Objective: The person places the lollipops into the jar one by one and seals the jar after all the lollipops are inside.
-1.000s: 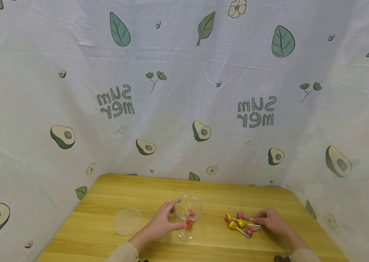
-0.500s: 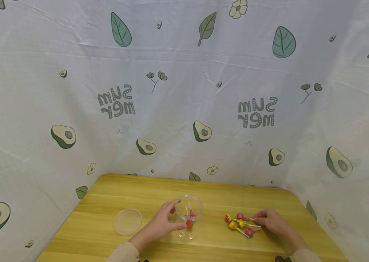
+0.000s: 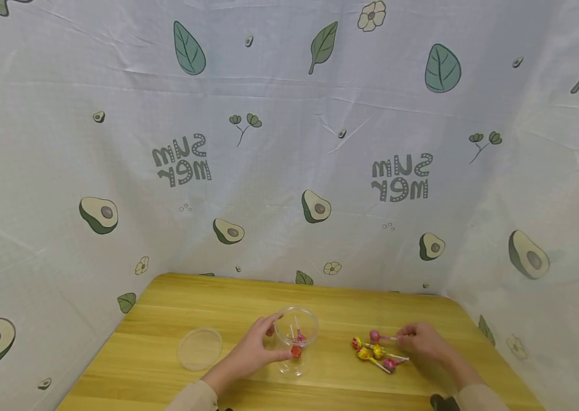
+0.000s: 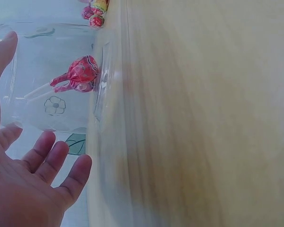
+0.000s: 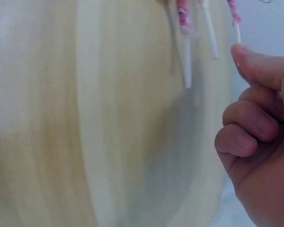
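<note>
My left hand holds a clear plastic jar, thumb on the near side and fingers on the far side. The jar stands upright with its mouth open; inside, a red lollipop and a pink lollipop rest heads down. My right hand pinches the white stick of a pink lollipop between thumb and index finger, with the other fingers curled in the right wrist view. Below it lie several more lollipops, among them a yellow lollipop and a pink lollipop.
A round translucent lid lies flat to the left of my left hand. Everything rests on a wooden table. A white cloth printed with leaves and avocados hangs behind and at both sides.
My right hand has shifted slightly up and left, and the pink lollipop's stick, now pinched, has moved a little away from the pile. The left hand and jar stay put.
</note>
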A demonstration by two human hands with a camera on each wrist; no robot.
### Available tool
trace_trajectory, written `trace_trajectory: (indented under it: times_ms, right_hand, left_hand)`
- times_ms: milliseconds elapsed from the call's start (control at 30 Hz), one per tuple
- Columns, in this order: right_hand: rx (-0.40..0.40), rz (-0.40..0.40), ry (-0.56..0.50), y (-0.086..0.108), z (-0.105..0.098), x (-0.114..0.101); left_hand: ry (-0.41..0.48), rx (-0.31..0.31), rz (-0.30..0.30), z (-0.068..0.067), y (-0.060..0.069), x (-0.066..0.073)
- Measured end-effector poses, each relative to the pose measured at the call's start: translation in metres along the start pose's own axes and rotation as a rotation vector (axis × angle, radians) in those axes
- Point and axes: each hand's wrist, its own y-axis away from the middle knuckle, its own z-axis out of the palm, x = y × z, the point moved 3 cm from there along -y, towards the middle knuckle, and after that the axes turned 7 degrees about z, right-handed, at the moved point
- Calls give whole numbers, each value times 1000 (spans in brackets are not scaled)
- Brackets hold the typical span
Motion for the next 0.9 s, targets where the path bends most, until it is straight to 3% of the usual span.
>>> trace_trajectory:
  times_ms: [400,700,900]
  right_hand:
    - [24,45,39,-3,-10,-21]
    - [-12,-59,39,-3,-20,-45]
    - [-25,-70,24,-3,-24,-60]
  left_hand:
    - [-7,0,-2,1,0,-5]
    - [-16,5,-2,2,-1,-4]
    - [-24,0,-5,1,-1,-3]
